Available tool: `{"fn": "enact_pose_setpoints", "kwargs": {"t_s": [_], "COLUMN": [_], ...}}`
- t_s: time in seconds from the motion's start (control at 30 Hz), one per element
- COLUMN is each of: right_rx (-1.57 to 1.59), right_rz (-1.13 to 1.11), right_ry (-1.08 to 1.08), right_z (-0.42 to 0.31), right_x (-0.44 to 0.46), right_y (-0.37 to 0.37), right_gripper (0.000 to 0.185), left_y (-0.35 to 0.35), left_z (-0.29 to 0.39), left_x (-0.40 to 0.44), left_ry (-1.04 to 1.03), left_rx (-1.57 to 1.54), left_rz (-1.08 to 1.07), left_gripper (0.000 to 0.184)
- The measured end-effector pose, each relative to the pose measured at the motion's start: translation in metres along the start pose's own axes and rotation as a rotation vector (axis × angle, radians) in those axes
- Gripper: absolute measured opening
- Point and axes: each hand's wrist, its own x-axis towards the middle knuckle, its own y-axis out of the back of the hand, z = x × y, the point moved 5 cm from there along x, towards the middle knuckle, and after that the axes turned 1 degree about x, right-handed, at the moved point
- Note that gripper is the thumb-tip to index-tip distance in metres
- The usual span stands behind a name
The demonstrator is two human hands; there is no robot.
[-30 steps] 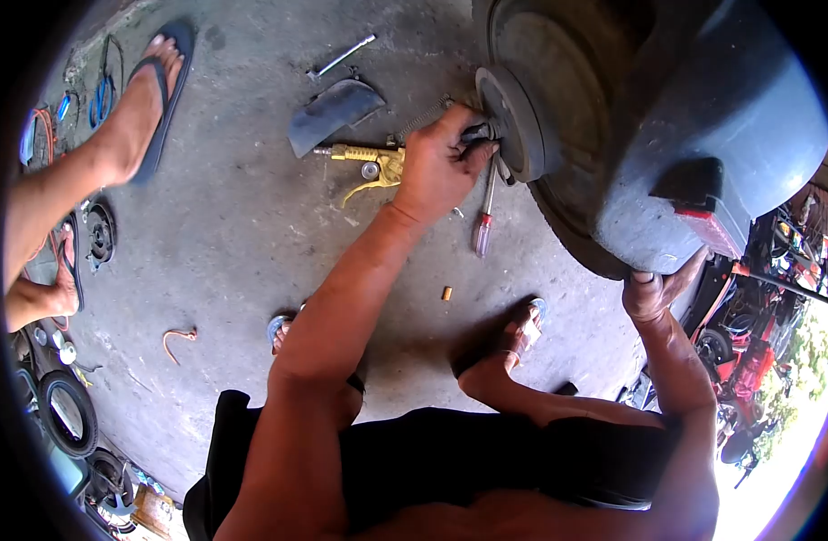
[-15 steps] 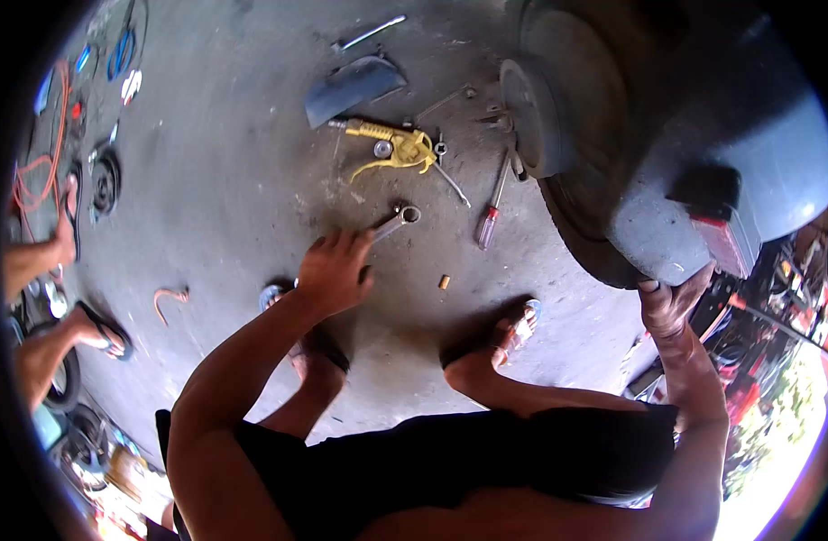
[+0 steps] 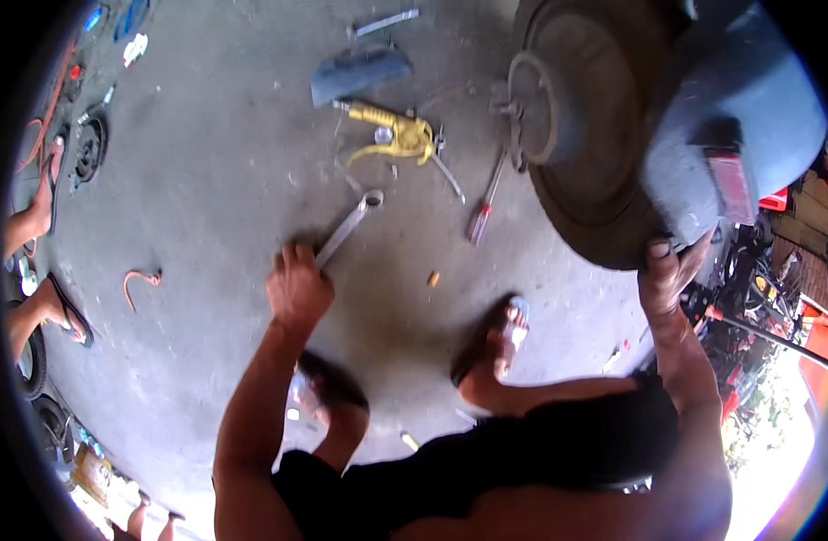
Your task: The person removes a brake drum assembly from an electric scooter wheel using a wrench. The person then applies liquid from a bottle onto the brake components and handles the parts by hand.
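Observation:
My left hand [image 3: 301, 287] is closed around one end of a metal ring wrench [image 3: 343, 234], whose ring end points away from me over the concrete floor. On the right, my right hand [image 3: 667, 279] grips the lower edge of a dusty mudguard [image 3: 685, 203], thumb on the near side and fingers partly hidden behind it. Beside it is a wheel [image 3: 594, 162] with a round hub. Beyond the wrench lie a yellow air gun [image 3: 391, 133] and a screwdriver [image 3: 483, 216] with a red and clear handle.
A curved dark panel [image 3: 360, 74] and another wrench [image 3: 387, 22] lie farther off. A small orange-brown piece [image 3: 434, 279] is between my feet. Another person's feet [image 3: 67, 311] are at left, near a bent hose [image 3: 142, 281]. Cluttered parts [image 3: 757, 270] stand at right.
My left hand has closed on the wrench and moved it left, turning it more upright in view. The right hand stays at the mudguard, while the camera view has shifted slightly.

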Motion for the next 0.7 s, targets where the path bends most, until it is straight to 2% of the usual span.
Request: {"fn": "enact_pose_setpoints", "kwargs": {"t_s": [0.03, 0.13, 0.17, 0.27, 0.33, 0.4, 0.47, 0.53, 0.57, 0.67, 0.7], "right_rx": [0.051, 0.228, 0.205, 0.132, 0.099, 0.216, 0.303, 0.187, 0.18, 0.142, 0.127], "right_rz": [-0.047, -0.069, -0.092, -0.14, -0.137, -0.094, -0.061, -0.079, -0.086, -0.08, -0.075], "right_ry": [-0.03, -0.128, -0.1, -0.055, -0.011, -0.025, -0.027, -0.002, 0.004, 0.016, 0.016], "right_z": [-0.003, -0.02, -0.02, -0.018, -0.018, -0.019, -0.021, -0.02, -0.021, -0.021, -0.02], "right_x": [0.005, 0.009, 0.012, 0.012, 0.018, 0.015, 0.015, 0.016, 0.016, 0.017, 0.016], "right_y": [-0.004, -0.01, -0.01, -0.005, -0.004, -0.009, -0.013, -0.009, -0.01, -0.01, -0.01], "right_gripper": [0.094, 0.092, 0.091, 0.09, 0.089, 0.087, 0.087, 0.092, 0.094, 0.098, 0.098], "left_y": [0.005, -0.009, -0.009, -0.01, 0.004, 0.032, 0.049, 0.052, 0.058, 0.067, 0.039], "left_z": [0.002, 0.001, 0.003, 0.014, 0.051, 0.105, 0.145, 0.17, 0.182, 0.207, 0.22], "left_x": [-0.004, -0.012, -0.012, -0.012, -0.012, 0.0, 0.013, 0.022, 0.018, 0.004, 0.013], "left_ry": [-0.056, -0.085, -0.063, -0.102, -0.076, -0.09, -0.114, -0.094, -0.058, 0.137, 0.046], "left_rx": [0.024, -0.015, -0.038, -0.328, -0.975, -1.441, -1.58, -1.542, -1.675, -1.783, -1.746], "left_rz": [0.084, -0.052, -0.073, 0.008, 0.235, 0.388, 0.35, 0.25, 0.446, 0.827, 0.626], "left_gripper": [0.035, 0.026, 0.021, 0.031, 0.036, 0.043, 0.047, 0.049, 0.042, 0.037, 0.037]}}
